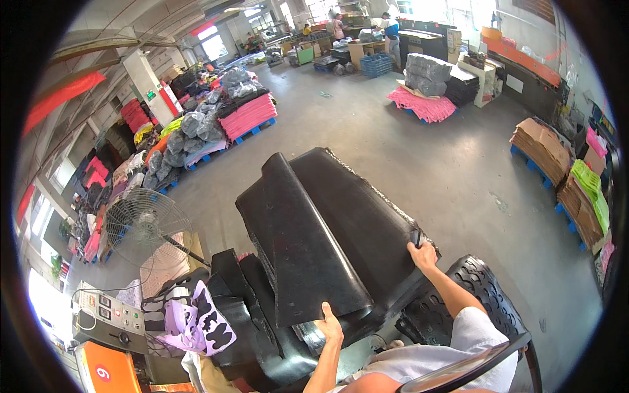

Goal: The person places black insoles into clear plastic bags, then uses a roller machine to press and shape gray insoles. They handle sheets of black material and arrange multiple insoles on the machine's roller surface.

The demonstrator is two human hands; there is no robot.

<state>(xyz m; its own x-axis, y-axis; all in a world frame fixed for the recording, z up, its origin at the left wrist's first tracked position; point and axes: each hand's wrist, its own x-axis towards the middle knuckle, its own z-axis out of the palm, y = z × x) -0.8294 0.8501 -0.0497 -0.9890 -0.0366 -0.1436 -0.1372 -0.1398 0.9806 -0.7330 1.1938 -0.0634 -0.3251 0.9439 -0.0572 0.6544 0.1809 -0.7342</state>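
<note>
A stack of large black rubbery sheets (354,216) lies tilted in front of me. On top, one black sheet (298,242) curls up at its far end. My left hand (329,322) grips the near edge of that top sheet. My right hand (422,252) holds the right edge of the stack, with a small dark object pinched at the fingertips. More black sheets (242,295) are piled lower left. A black textured mat (481,288) sits under my right forearm.
A standing fan (141,226) and a grey control box (108,318) are at the left, beside a purple-and-white bag (196,324). Pallets of pink, black and bagged goods (223,118) line the concrete floor. Cardboard stacks (544,147) stand right. People work at the far back.
</note>
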